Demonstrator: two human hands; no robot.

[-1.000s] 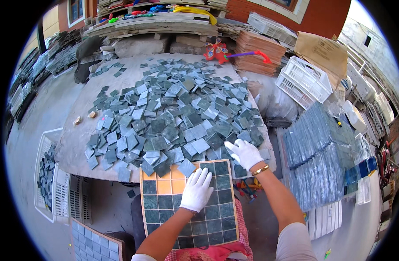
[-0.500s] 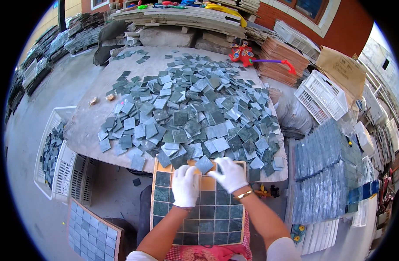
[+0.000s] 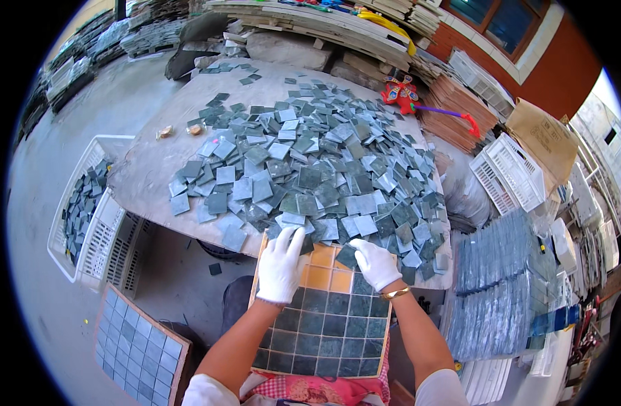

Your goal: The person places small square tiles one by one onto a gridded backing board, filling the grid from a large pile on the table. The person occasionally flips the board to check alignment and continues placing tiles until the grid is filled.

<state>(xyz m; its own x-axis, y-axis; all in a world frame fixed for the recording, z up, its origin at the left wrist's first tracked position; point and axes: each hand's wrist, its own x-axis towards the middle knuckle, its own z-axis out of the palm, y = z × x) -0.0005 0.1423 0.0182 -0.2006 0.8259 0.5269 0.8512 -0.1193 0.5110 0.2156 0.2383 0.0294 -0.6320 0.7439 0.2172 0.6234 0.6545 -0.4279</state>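
Right now, the board [image 3: 315, 277] sits on the person's lap, over a pink cloth [image 3: 317, 388], with its far edge against the near side of the desk [image 3: 148, 162]. Rows of dark green laid tiles [image 3: 331, 326] fill its near and middle parts, while a few open squares [image 3: 341, 281] show orange toward the far edge. I'd judge the step in hand to be filling those last gaps. The right hand [image 3: 377, 264] pinches one loose tile [image 3: 346, 257], tilted, over the far right part of the board. The left hand [image 3: 281, 268] lies over the far left corner, its fingers stretched out; I can't tell whether it grips the dark tile [image 3: 306, 245] by its fingertips. To my eye, the next move calls for turning the pinched tile square to a gap and lowering it flat between the thin dividing lines. Beyond, a heap of tiles [image 3: 310, 177] spreads across the desk. A white crate [image 3: 97, 247] stands to the left, wrapped stacks [image 3: 493, 291] to the right, and a red toy [image 3: 400, 95] at the far right.
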